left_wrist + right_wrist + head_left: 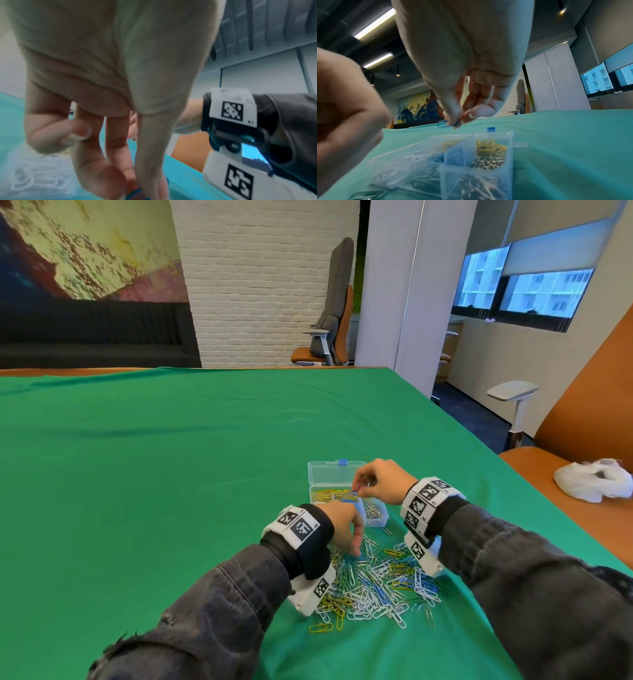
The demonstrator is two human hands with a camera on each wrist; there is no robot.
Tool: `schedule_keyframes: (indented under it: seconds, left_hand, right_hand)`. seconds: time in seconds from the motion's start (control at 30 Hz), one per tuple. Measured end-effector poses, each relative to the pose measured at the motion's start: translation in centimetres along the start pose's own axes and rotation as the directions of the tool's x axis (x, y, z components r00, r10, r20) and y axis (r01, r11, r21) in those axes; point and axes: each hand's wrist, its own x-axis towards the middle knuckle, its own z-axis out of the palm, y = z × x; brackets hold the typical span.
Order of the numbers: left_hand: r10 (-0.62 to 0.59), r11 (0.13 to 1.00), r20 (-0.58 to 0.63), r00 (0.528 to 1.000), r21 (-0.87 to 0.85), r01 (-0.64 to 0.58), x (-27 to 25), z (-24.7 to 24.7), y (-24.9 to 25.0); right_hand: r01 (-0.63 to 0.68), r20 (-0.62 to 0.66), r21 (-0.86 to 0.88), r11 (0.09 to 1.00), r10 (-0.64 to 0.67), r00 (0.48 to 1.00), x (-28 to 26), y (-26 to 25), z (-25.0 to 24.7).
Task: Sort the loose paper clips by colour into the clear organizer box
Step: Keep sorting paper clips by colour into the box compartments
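The clear organizer box (pixel 376 520) stands open on the green cloth, its lid (pixel 329 474) lying flat behind it. Its compartments hold yellow clips (pixel 489 147), blue clips (pixel 452 154), silver clips (pixel 488 161) and white clips (pixel 412 158). My right hand (pixel 359 491) hovers over the box and pinches a blue paper clip (pixel 443 124) between thumb and forefinger. Just in front of the box lies the loose pile of mixed clips (pixel 376 587). My left hand (pixel 356 553) reaches down into the pile's far edge, its fingertips (pixel 154 189) closed on a blue clip (pixel 136 192).
The table's right edge runs diagonally close to my right arm. Beyond it an orange chair seat (pixel 534 470) carries a crumpled white bag (pixel 592 484). A grey armrest (pixel 512 390) stands farther back. Green cloth (pixel 171 474) stretches left and behind the box.
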Motion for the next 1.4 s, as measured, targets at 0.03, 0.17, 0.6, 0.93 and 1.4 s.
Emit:
schedule_keyframes:
  seconds: [0.03,0.17,0.6,0.93,1.4]
  left_hand:
    - [0.004,0.999,-0.014,1.000,-0.041,-0.005,0.0,-0.3,-0.4]
    - [-0.017,0.983,-0.069,0.997,-0.184,0.004,0.0,-1.5,-2.0]
    - [-0.115,0.897,-0.251,0.961,-0.442,-0.008,0.0,-2.5,-4.6]
    - [-0.191,0.938,-0.390,0.901,-0.342,0.051,0.2,-2.9,-5.3]
    - [-0.187,0.959,-0.249,0.950,-0.256,0.122,0.0,-2.9,-5.1]
  right_hand:
    - [0.004,0.002,0.001,1.000,-0.004,1.000,0.4,-0.3,0.2]
    - [0.008,0.027,0.013,1.000,-0.008,1.000,1.0,-0.8,0.7]
    - [0.003,0.240,0.322,0.947,-0.085,0.967,-1.7,-1.5,0.2]
    - [-0.086,-0.070,0.077,0.993,0.091,0.993,0.8,0.3,0.1]
    - [0.016,0.187,0.021,1.000,-0.020,0.982,-2.9,-1.1,0.4]
